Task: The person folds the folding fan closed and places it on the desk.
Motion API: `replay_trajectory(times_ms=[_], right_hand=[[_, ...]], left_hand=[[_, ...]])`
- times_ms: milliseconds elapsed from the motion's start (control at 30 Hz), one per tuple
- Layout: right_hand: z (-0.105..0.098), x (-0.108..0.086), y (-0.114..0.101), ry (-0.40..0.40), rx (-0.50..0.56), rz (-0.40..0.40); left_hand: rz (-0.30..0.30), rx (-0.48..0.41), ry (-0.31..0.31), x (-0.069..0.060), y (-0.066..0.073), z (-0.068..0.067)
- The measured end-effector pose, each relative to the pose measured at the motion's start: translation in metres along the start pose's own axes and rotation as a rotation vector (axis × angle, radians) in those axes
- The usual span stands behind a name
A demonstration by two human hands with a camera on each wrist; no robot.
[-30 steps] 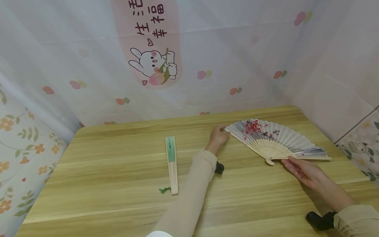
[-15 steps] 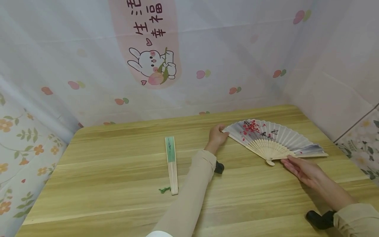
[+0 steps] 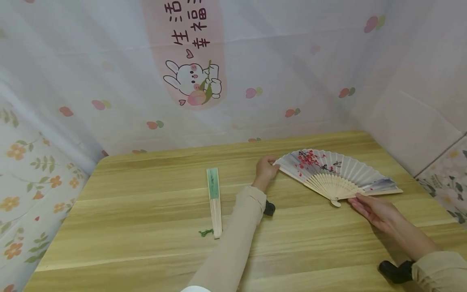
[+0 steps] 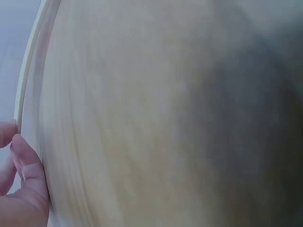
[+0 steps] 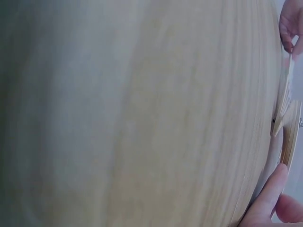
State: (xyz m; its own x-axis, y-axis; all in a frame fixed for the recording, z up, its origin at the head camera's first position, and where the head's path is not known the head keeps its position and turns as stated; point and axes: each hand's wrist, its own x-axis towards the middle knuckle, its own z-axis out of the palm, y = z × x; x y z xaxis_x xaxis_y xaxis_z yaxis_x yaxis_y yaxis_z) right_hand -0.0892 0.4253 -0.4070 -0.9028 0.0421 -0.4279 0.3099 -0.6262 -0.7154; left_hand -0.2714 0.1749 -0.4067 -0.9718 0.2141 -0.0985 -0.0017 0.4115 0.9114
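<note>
A white-and-grey folding fan with red blossoms is spread at the right of the table. My left hand pinches the tip of its left outer rib; in the left wrist view the thumb and fingers of that hand meet on the pale rib. At the lower right edge, near the pivot, my right hand grips the other outer rib, its fingers partly under it. The right wrist view has this hand at the ribs. A folded green fan lies left of my left forearm.
The wooden table has a green tassel on it beside the folded fan. Behind stands a white curtain with a rabbit print. Black wrist devices sit at both cuffs.
The camera view has shifted slightly. The spread fan's right end sits a little closer to my right hand and slightly higher in view; both hands keep their hold.
</note>
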Motion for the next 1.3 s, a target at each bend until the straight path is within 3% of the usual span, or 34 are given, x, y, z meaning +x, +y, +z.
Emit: replay_trajectory(times_ms=[267, 500, 733, 1067, 1300], right_hand=[[0.0, 0.001, 0.001, 0.002, -0.008, 0.018], [0.0, -0.002, 0.006, -0.017, -0.033, 0.026], [0.001, -0.003, 0.009, -0.048, -0.032, 0.043], [0.008, -0.002, 0.009, -0.078, -0.07, 0.065], [0.012, -0.003, 0.014, -0.13, -0.116, 0.089]], left_hand=[[-0.031, -0.007, 0.019, -0.005, 0.0, -0.005], [-0.009, -0.019, 0.011, -0.013, -0.004, -0.01], [0.022, -0.067, -0.035, -0.023, -0.008, -0.025], [0.006, -0.033, -0.05, -0.032, -0.012, -0.041], [0.011, 0.0, -0.103, -0.039, -0.018, -0.054]])
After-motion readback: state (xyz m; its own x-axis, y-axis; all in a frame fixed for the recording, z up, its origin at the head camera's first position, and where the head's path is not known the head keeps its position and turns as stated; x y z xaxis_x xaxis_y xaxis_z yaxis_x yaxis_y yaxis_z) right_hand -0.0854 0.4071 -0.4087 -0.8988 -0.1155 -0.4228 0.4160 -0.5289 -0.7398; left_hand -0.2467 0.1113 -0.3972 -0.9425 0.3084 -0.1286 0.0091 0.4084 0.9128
